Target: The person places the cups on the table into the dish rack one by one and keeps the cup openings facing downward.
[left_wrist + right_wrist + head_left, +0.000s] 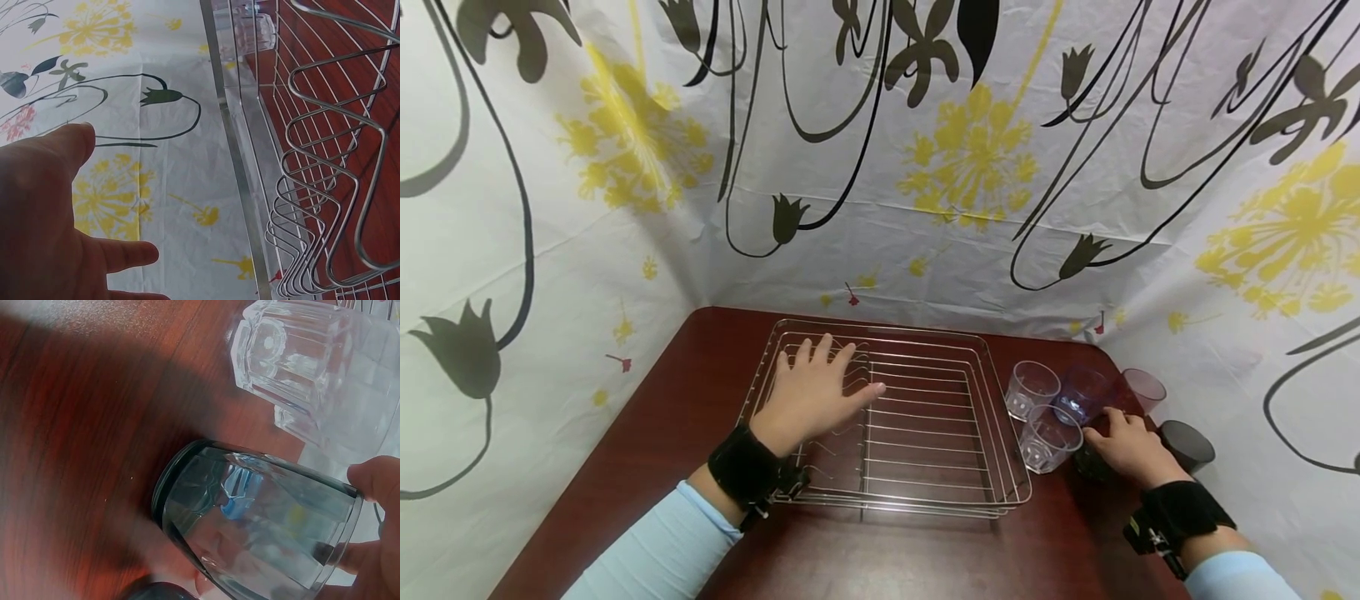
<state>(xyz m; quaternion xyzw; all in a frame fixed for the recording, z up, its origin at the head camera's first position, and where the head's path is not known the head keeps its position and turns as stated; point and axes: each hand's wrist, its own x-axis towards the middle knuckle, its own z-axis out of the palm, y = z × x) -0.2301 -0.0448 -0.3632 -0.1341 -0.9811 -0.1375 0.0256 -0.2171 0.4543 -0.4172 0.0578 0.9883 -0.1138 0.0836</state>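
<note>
My right hand (1131, 450) holds a dark grey tinted drinking glass (269, 519) by its rim, thumb on one side and fingers on the other. In the head view the hand mostly hides this glass. Whether its base touches the table I cannot tell. Close by stand two clear glasses (1049, 442), a blue glass (1081, 396), a pinkish glass (1142, 387) and a second dark grey glass (1186, 446). Above the left part of a wire dish rack (917, 442) is my left hand (812, 392), fingers spread and nothing in it.
The rack sits mid-table, with wavy wire dividers (337, 119) on its left side. Its right edge runs near the clear glasses. A patterned curtain (865, 275) surrounds the back and sides of the dark red wooden table (647, 442).
</note>
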